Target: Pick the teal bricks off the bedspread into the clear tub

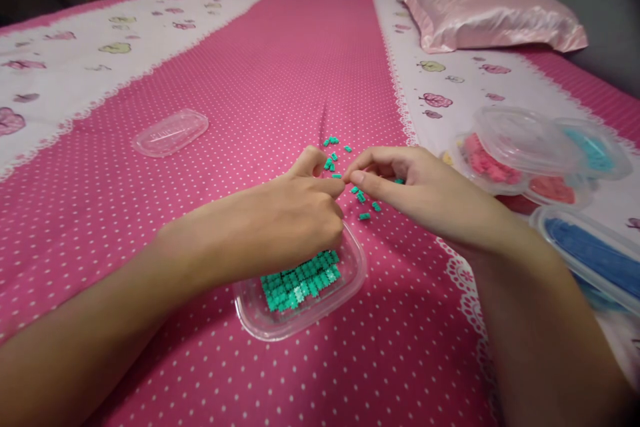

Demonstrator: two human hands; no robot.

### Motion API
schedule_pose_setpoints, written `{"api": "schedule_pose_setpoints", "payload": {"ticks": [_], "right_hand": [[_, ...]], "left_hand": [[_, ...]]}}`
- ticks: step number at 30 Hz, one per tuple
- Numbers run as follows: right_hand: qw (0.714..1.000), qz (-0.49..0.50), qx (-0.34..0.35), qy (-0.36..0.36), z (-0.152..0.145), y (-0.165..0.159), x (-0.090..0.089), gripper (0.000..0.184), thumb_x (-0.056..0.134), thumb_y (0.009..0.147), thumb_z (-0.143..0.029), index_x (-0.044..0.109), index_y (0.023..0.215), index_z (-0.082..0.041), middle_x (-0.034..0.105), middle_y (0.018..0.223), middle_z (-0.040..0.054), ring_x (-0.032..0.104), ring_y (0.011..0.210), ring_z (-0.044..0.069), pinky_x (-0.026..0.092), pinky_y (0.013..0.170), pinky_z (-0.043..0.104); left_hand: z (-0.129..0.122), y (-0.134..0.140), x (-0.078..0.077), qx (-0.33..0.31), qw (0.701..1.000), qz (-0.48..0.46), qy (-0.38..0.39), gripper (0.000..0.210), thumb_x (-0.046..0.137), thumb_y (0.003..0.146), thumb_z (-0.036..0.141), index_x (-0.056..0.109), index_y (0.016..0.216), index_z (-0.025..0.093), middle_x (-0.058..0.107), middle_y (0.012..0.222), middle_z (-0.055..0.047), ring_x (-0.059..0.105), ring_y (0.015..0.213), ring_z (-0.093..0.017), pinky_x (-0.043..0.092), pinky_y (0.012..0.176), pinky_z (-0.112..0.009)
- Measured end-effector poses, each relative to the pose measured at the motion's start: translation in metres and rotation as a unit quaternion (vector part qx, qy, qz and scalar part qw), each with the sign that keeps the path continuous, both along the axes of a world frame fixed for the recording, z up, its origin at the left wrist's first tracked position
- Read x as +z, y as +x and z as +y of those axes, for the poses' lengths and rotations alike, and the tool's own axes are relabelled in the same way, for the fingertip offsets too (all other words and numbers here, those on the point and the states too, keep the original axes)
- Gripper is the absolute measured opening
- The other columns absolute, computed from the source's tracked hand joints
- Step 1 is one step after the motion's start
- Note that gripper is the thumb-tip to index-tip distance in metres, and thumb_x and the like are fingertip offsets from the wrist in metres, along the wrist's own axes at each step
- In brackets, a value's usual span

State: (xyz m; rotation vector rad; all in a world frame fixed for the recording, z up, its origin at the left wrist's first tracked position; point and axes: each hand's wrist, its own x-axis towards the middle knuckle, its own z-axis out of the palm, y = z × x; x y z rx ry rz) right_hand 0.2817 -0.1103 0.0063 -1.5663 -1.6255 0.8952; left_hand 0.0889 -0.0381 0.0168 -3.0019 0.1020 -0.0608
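My left hand (295, 213) is above a clear plastic container (357, 267) and hides its far side. One finger stretches to the right, and the others are curled. Inside the container lie joined rows of small green plastic building pieces (300, 283). Close by on the right, my right hand (415, 180) has its thumb and forefinger brought together at the left fingertip. Whatever either hand holds is too small or hidden to make out. Loose green pieces (360, 196) are scattered on the bedspread under and beyond the fingers.
A clear lid (171, 132) lies on the pink dotted bedspread (250, 93) at the left. Lidded containers with red pieces (493, 160), light-blue pieces (593, 147) and dark-blue pieces (595, 253) are piled at the right. A pink satin pillow (493, 10) rests at the far right.
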Motion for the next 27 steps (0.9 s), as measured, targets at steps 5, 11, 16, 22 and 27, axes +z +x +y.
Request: {"api": "schedule_pose_setpoints", "payload": {"ticks": [5, 11, 16, 22, 27], "right_hand": [[1.0, 0.002, 0.001, -0.001, -0.0005, 0.0002, -0.0004, 0.02, 0.057, 0.097, -0.034, 0.068, 0.086, -0.021, 0.067, 0.083, 0.0005, 0.054, 0.077, 0.016, 0.039, 0.068, 0.033], [1.0, 0.015, 0.013, -0.003, -0.0004, 0.0002, -0.0023, 0.02, 0.056, 0.097, -0.035, 0.067, 0.087, -0.022, 0.067, 0.086, 0.0012, 0.056, 0.081, 0.017, 0.04, 0.071, 0.034], [1.0, 0.015, 0.016, -0.007, 0.0001, 0.0001, -0.0023, 0.019, 0.055, 0.097, -0.033, 0.066, 0.086, -0.022, 0.066, 0.085, 0.0009, 0.054, 0.078, 0.016, 0.039, 0.07, 0.034], [0.999, 0.025, 0.021, -0.004, -0.0012, 0.0003, -0.0014, 0.021, 0.054, 0.098, -0.033, 0.065, 0.085, -0.021, 0.065, 0.083, 0.0001, 0.053, 0.077, 0.015, 0.038, 0.068, 0.033], [0.999, 0.032, 0.008, -0.001, 0.0006, 0.0019, -0.0028, 0.019, 0.058, 0.095, -0.034, 0.065, 0.084, -0.021, 0.061, 0.078, -0.0008, 0.05, 0.072, 0.014, 0.037, 0.065, 0.031]], "left_hand": [[0.0, 0.0005, 0.0007, -0.007, 1.0, -0.003, 0.013, 0.035, 0.062, 0.093, 0.014, 0.057, 0.059, 0.017, 0.058, 0.062, 0.001, 0.054, 0.081, -0.019, 0.035, 0.094, -0.046], [0.0029, 0.0009, -0.0021, -0.028, 0.999, -0.019, 0.028, 0.032, 0.068, 0.09, 0.019, 0.058, 0.06, 0.019, 0.058, 0.062, 0.001, 0.054, 0.081, -0.02, 0.035, 0.091, -0.045], [0.0043, 0.0032, -0.0025, -0.041, 0.998, -0.029, 0.035, 0.029, 0.065, 0.092, 0.018, 0.059, 0.064, 0.019, 0.06, 0.066, 0.002, 0.055, 0.081, -0.018, 0.036, 0.09, -0.043], [0.0023, 0.0076, -0.0045, -0.043, 0.992, -0.05, 0.111, 0.026, 0.062, 0.09, 0.012, 0.056, 0.066, 0.019, 0.061, 0.069, 0.002, 0.055, 0.075, -0.016, 0.037, 0.087, -0.04], [0.0013, 0.0078, -0.0076, -0.045, 0.987, -0.05, 0.147, 0.027, 0.06, 0.087, 0.012, 0.054, 0.061, 0.021, 0.061, 0.064, 0.003, 0.053, 0.068, -0.016, 0.035, 0.08, -0.037]]}}
